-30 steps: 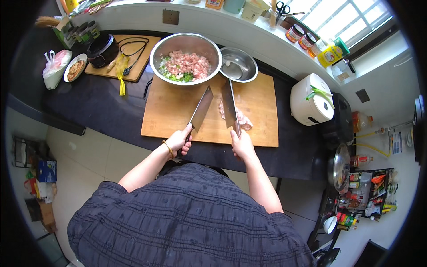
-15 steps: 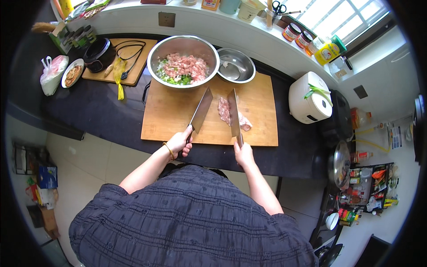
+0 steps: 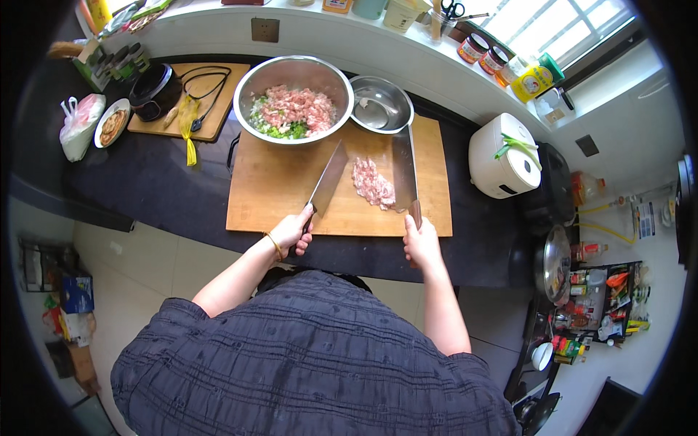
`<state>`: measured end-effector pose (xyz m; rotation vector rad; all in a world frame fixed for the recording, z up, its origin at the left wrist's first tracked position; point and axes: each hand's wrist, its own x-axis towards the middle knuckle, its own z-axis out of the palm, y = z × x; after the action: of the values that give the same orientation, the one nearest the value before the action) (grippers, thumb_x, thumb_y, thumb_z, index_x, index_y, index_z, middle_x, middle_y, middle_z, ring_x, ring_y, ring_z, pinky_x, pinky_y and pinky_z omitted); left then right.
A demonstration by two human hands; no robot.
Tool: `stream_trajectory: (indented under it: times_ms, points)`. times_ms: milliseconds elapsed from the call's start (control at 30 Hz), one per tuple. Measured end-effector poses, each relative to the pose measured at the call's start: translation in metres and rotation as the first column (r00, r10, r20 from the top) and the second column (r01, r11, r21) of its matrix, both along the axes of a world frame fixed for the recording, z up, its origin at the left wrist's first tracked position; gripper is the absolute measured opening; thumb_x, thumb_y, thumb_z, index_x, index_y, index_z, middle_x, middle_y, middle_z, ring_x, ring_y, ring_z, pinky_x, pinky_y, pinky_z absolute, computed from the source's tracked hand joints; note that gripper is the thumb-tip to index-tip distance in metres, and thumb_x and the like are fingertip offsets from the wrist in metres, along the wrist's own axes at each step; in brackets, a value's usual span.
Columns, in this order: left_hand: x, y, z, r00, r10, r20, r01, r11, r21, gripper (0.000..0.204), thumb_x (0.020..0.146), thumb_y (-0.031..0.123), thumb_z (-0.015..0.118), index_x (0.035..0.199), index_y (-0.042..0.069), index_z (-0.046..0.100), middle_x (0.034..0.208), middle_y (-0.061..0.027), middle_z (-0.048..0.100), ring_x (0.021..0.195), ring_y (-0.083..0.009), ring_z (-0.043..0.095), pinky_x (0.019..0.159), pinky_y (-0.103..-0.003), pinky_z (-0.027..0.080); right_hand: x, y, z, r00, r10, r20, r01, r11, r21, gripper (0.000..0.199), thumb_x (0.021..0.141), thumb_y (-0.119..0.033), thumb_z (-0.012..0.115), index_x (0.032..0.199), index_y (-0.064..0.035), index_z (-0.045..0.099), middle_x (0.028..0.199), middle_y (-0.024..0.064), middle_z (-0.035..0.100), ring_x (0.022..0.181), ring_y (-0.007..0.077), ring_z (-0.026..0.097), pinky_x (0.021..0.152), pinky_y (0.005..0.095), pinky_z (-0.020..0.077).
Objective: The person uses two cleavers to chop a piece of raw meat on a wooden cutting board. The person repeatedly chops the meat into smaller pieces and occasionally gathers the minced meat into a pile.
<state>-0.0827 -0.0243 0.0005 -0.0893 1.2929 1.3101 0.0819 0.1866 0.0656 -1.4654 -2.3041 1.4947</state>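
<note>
Chopped raw meat lies in a flat patch on a wooden cutting board. To its left, my left hand is closed round the dark handle of a cleaver, its blade pointing up and away from me. My right hand grips the brown handle of a second cleaver, whose blade stands at the right side of the meat. Behind the left cleaver, a big steel bowl holds minced meat, chopped greens and white bits. A smaller steel bowl sits beside it.
At the right stands a white rice cooker with green onion on its lid. A smaller board with a black cord and a yellow bag, a plate of food and a plastic bag are on the left. Jars line the sill.
My right cleaver has moved right, from over the meat to its right side, uncovering more of the meat. The left cleaver stays in nearly the same place.
</note>
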Motion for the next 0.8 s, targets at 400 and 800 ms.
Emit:
stream_trajectory:
  times_ms: [400, 800]
  points:
    - [-0.003, 0.006, 0.001, 0.999, -0.036, 0.029, 0.036, 0.999, 0.004, 0.049, 0.084, 0.058, 0.038, 0.072, 0.011, 0.04, 0.051, 0.0023, 0.034, 0.038, -0.0063, 0.027, 0.036, -0.021, 0.025, 0.011, -0.009, -0.056, 0.996, 0.031, -0.085, -0.001, 0.944, 0.331, 0.034, 0.085, -0.031, 0.05, 0.089, 0.0036, 0.051, 0.073, 0.023, 0.059, 0.074, 0.0358, 0.06, 0.066, 0.041, 0.047]
    - [-0.008, 0.005, 0.001, 0.997, -0.069, 0.037, 0.069, 0.998, 0.0, 0.048, 0.085, 0.058, 0.038, 0.07, 0.012, 0.039, 0.05, 0.0017, 0.036, 0.038, -0.007, 0.028, 0.036, -0.022, 0.026, 0.03, -0.008, -0.1, 0.991, -0.061, 0.121, 0.038, 0.982, 0.183, 0.038, 0.084, -0.033, 0.051, 0.092, 0.0042, 0.053, 0.072, 0.0258, 0.059, 0.068, 0.0368, 0.061, 0.06, 0.0415, 0.0486]
